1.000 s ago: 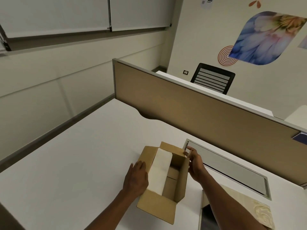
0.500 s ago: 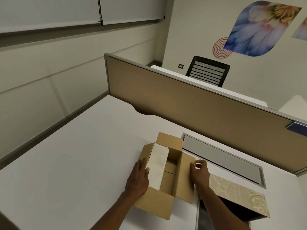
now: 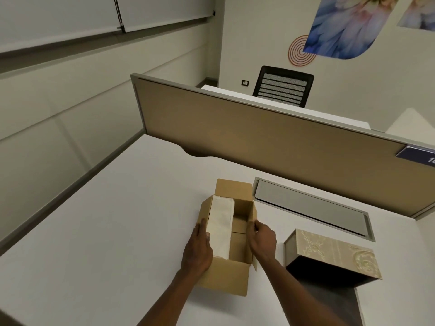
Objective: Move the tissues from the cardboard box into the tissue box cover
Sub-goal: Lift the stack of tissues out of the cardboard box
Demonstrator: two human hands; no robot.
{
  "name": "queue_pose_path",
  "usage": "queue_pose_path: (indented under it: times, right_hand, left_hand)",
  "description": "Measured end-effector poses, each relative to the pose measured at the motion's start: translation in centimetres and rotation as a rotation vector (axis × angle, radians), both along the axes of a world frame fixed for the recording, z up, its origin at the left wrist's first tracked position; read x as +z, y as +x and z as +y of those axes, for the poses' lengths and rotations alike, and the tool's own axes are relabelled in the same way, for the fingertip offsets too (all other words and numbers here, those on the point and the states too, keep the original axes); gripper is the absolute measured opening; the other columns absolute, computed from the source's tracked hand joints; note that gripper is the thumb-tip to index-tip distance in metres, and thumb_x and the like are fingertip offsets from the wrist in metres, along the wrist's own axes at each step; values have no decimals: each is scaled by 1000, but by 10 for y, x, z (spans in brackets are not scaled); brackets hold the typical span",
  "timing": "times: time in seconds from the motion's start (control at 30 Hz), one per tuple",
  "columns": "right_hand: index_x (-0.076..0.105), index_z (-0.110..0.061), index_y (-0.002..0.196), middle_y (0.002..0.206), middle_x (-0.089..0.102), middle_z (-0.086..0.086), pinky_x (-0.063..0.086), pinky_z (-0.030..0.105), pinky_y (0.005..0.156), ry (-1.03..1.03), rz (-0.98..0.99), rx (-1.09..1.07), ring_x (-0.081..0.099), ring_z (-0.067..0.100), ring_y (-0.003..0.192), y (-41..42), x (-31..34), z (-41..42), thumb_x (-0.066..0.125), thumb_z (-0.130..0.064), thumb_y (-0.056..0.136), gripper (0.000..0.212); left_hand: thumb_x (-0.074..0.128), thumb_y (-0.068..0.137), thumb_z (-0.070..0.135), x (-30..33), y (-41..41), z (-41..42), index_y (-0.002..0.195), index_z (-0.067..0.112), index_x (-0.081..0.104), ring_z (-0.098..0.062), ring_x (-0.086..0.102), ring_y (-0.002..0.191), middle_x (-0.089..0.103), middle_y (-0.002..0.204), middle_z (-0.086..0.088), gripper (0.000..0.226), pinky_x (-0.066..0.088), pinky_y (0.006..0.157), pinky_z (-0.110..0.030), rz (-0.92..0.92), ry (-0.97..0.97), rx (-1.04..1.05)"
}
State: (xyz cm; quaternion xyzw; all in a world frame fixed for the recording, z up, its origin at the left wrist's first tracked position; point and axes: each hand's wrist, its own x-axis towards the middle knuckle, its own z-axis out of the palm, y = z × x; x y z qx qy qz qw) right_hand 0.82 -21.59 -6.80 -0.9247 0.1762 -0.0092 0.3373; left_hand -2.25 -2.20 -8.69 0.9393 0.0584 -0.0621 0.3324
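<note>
An open brown cardboard box (image 3: 226, 276) stands on the white desk in front of me. A white stack of tissues (image 3: 220, 228) fills its left half; the right half shows the bare bottom. My left hand (image 3: 197, 249) presses flat against the box's left wall, thumb at the rim beside the tissues. My right hand (image 3: 261, 238) grips the right wall, fingers curled over its rim. To the right lies the beige patterned tissue box cover (image 3: 334, 251), its dark open side facing me.
A grey cable hatch (image 3: 310, 205) is set into the desk (image 3: 106, 231) behind the box. A tan partition panel (image 3: 270, 142) closes the desk's far edge. A black chair (image 3: 283, 87) stands beyond it. A wall runs along the left.
My right hand came off the far right flap, pushed the flap down and now holds the right wall. The view has tilted down and the tissue box cover has come fully into sight.
</note>
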Motion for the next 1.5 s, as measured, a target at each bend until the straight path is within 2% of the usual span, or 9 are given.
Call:
queue_pose_path:
  times: [0.13, 0.2, 0.3, 0.47, 0.6, 0.7, 1.1, 1.33, 1.5]
  right_hand:
    - [59, -11, 126, 128, 67, 11, 55, 38, 95, -76, 24, 40, 65, 28, 116, -7, -1, 1, 57, -46, 98, 45]
    - [43, -9, 149, 159, 40, 15, 39, 45, 118, -146, 41, 34, 36, 32, 148, -14, 0, 5, 57, -50, 97, 68]
    - [26, -17, 159, 171, 11, 11, 19, 45, 125, -260, -77, 56, 5, 30, 158, -21, 9, 17, 57, -52, 94, 80]
    - [30, -18, 158, 160, 37, 3, 42, 39, 114, 7, -160, 67, 42, 24, 143, -24, 16, 51, 64, -52, 91, 83]
    - [21, -18, 159, 158, 41, 8, 42, 51, 116, 544, 148, -189, 46, 33, 141, -5, 12, 65, 70, -57, 87, 95]
    - [5, -16, 163, 163, 31, 10, 38, 52, 117, 755, 297, -271, 38, 36, 146, 9, 8, 66, 71, -57, 86, 110]
    - [15, -12, 158, 155, 42, 13, 40, 50, 116, 563, 295, 4, 45, 35, 141, 39, 6, 60, 70, -49, 91, 95]
    - [34, -14, 151, 151, 49, 11, 39, 52, 117, 562, 245, 12, 47, 33, 139, 42, 4, 62, 72, -45, 90, 78]
    - [40, -11, 147, 144, 55, 13, 47, 54, 110, 732, 210, -172, 56, 33, 130, 40, 0, 63, 78, -42, 87, 77]
  left_hand:
    - [27, 107, 38, -3, 0, 0, 159, 27, 12, -23, 32, 150, 24, 165, 1, 56, 32, 118, -35, -10, 2, 16]
    - [27, 107, 38, -4, -1, 1, 158, 27, 12, -23, 32, 150, 24, 165, 0, 55, 32, 118, -34, -21, 11, 22]
    - [28, 107, 38, -5, -1, 1, 158, 28, 12, -23, 32, 149, 24, 166, 1, 55, 33, 117, -35, -27, 13, 21]
    - [31, 106, 38, -6, 0, 0, 158, 29, 9, -24, 32, 150, 21, 166, 1, 58, 35, 117, -35, -32, 59, 17]
    - [30, 106, 39, -8, 1, 1, 158, 29, 7, -22, 31, 150, 19, 167, 1, 58, 33, 118, -33, -31, 75, 19]
    - [30, 106, 39, -10, 1, 1, 158, 28, 6, -20, 32, 149, 20, 167, 2, 59, 33, 117, -31, -51, 89, 11]
    - [31, 106, 36, -9, 2, 2, 159, 25, 6, -18, 32, 149, 17, 167, 3, 59, 33, 117, -27, -93, 76, -12]
    - [31, 106, 37, -12, 3, 1, 158, 26, 9, -17, 32, 149, 17, 167, 5, 58, 32, 116, -25, -82, 53, 3]
    - [32, 107, 34, -13, 3, 0, 158, 24, 12, -18, 33, 149, 21, 166, 3, 56, 34, 115, -26, -79, 47, 10]
